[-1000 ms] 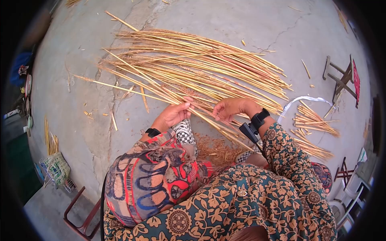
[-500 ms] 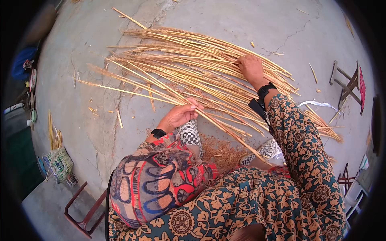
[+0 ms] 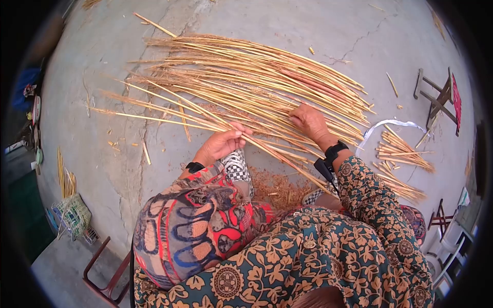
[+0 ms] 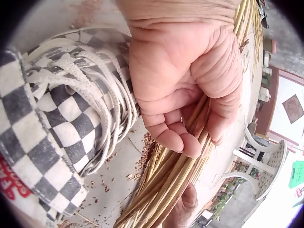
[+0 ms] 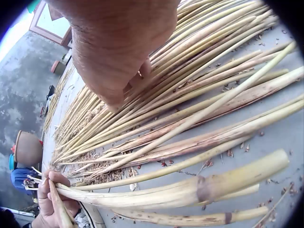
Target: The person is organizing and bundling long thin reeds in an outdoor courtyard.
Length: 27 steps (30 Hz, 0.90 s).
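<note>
My left hand (image 3: 222, 145) grips a small bundle of long stalks (image 3: 292, 163) near its middle, above the checkered shoe. The left wrist view shows its thumb and fingers (image 4: 191, 144) curled round the stalks. Over the large spread of stalks (image 3: 246, 97) on the ground, my right hand (image 3: 311, 123) reaches down, fingers bent among the stalks. In the right wrist view its fingertips (image 5: 115, 105) touch stalks, and whether they pinch one is partly hidden by the hand. The held bundle's thick cut ends (image 5: 270, 168) show below.
Shorter cut stalks (image 3: 400, 151) lie at the right beside a white strip (image 3: 395, 122). A folding stool (image 3: 439, 100) stands beyond them. Chaff (image 3: 275, 190) litters the ground between the feet. A woven basket (image 3: 73, 213) with stalks is at the left, near a red-brown chair frame (image 3: 105, 290).
My right hand moved from beside the held bundle out to the upper right of the spread stalks, then back nearer. My left hand keeps its grip on the bundle.
</note>
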Each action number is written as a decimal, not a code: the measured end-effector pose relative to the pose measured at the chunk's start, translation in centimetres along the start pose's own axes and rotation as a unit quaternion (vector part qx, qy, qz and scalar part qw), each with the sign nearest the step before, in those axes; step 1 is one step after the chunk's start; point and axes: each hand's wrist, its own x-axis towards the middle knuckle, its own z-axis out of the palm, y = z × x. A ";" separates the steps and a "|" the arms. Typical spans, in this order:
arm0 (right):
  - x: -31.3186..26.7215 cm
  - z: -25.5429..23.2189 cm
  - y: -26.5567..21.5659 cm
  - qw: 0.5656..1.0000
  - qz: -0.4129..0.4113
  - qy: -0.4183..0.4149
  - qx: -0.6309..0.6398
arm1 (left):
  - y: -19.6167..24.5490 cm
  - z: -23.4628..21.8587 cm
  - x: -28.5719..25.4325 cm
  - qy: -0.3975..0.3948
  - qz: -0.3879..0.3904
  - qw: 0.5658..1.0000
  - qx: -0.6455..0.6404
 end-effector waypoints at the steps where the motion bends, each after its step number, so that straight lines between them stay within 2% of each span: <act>1: 0.0 -0.2 -0.2 1.000 0.006 0.017 0.017 | 0.0 -0.1 0.0 0.000 -0.001 1.000 0.000; 2: 0.2 -0.5 -0.3 0.999 0.011 0.035 0.032 | 0.0 -0.1 0.1 -0.001 -0.001 1.000 0.001; 3: 0.7 -1.0 -0.6 0.998 0.058 0.031 0.025 | 0.1 0.0 0.1 -0.003 -0.004 1.000 0.000; 6: 1.9 -1.0 -0.8 0.998 0.009 0.062 0.003 | 0.1 0.1 0.1 -0.001 -0.004 1.000 0.011; 7: 2.0 -0.3 -0.6 0.997 -0.030 0.075 -0.013 | 0.1 0.2 0.1 -0.001 -0.006 1.000 0.009; 10: 1.0 0.8 -1.2 0.999 -0.029 0.008 -0.029 | 0.3 0.4 0.1 0.002 -0.004 1.000 0.007; 13: -0.2 1.3 -1.9 0.997 -0.059 -0.016 -0.041 | 0.1 0.2 0.0 0.001 -0.002 1.000 0.006; 20: -1.1 1.6 -3.1 0.994 -0.080 -0.045 -0.063 | 0.3 0.5 0.1 -0.009 0.003 1.000 -0.002; 26: -1.2 1.9 -3.0 0.989 -0.138 -0.032 -0.042 | 0.3 0.7 0.0 0.000 -0.008 1.000 0.010; 27: -0.9 1.6 -3.1 0.991 -0.123 -0.039 -0.033 | 0.2 0.5 0.0 0.003 -0.010 1.000 0.013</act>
